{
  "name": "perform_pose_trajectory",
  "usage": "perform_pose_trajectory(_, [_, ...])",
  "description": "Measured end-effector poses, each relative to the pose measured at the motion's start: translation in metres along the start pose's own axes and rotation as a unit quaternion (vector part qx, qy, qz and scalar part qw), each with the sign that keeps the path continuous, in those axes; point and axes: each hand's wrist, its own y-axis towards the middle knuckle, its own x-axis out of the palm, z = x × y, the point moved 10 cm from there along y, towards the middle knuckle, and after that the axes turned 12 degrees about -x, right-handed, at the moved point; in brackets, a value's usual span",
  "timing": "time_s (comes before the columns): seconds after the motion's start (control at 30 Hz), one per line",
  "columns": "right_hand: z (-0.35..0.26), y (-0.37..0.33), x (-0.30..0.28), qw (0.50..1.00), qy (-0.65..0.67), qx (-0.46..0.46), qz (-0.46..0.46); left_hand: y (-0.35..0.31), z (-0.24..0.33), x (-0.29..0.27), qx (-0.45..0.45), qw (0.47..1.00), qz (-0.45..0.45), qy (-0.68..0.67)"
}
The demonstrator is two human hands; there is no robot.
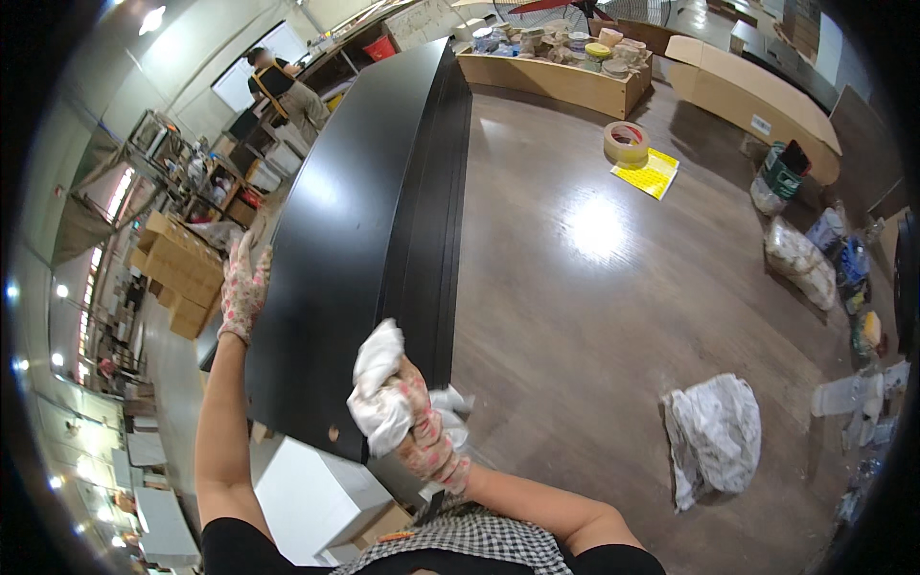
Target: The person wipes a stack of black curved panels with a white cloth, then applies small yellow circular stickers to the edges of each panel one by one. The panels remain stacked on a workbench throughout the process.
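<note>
A long black panel (331, 192) lies along the left part of the table, running away from me. At its left edge rests my left hand (245, 292), in a white glove with a pink pattern, fingers stretched out and apart. My right hand (422, 422), gloved the same way, is closed around a crumpled white cloth (379, 383) above the near end of the panel. Part of the cloth also sticks out behind the right hand. A small round light-brown spot (333, 433) shows at the panel's near end. Another crumpled white cloth (714, 431) lies on the table to the right.
Clear tape (626, 142) sits on a yellow sheet (652, 174) on the brown table (546, 316). Behind are a wooden box (546, 81) of tape rolls and an open cardboard box (757, 101). Bags and bottles line the right edge. Far left, a person (283, 91) stands near a bench.
</note>
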Motion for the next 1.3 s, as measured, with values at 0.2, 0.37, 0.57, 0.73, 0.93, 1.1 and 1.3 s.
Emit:
perform_pose_trajectory(0.2, [0.015, 0.113, -0.044, 0.923, -0.32, -0.208, 0.044, 0.028, -0.063, 0.062, -0.122, 0.988, -0.084, 0.042])
perform_pose_trajectory(0.37, [0.084, 0.263, -0.154, 0.889, -0.387, -0.111, 0.219, 0.021, -0.056, 0.055, -0.056, 0.993, -0.07, 0.074])
perform_pose_trajectory(0.57, [0.047, 0.07, -0.087, 0.944, -0.313, 0.045, 0.096, 0.014, -0.046, 0.047, -0.143, 0.986, -0.08, 0.006])
perform_pose_trajectory(0.73, [0.087, 0.072, -0.121, 0.924, -0.347, 0.034, 0.157, 0.008, -0.031, 0.043, -0.14, 0.987, -0.079, -0.024])
perform_pose_trajectory(0.93, [0.192, 0.285, -0.26, 0.876, -0.435, 0.039, 0.205, 0.009, -0.032, 0.042, -0.138, 0.987, -0.074, -0.029])
perform_pose_trajectory(1.1, [0.169, 0.226, -0.241, 0.886, -0.417, -0.01, 0.202, 0.009, -0.036, 0.041, -0.111, 0.991, -0.07, -0.017])
perform_pose_trajectory(1.3, [0.035, 0.047, -0.118, 0.934, -0.27, -0.001, 0.232, 0.013, -0.041, 0.045, -0.12, 0.989, -0.077, -0.03])
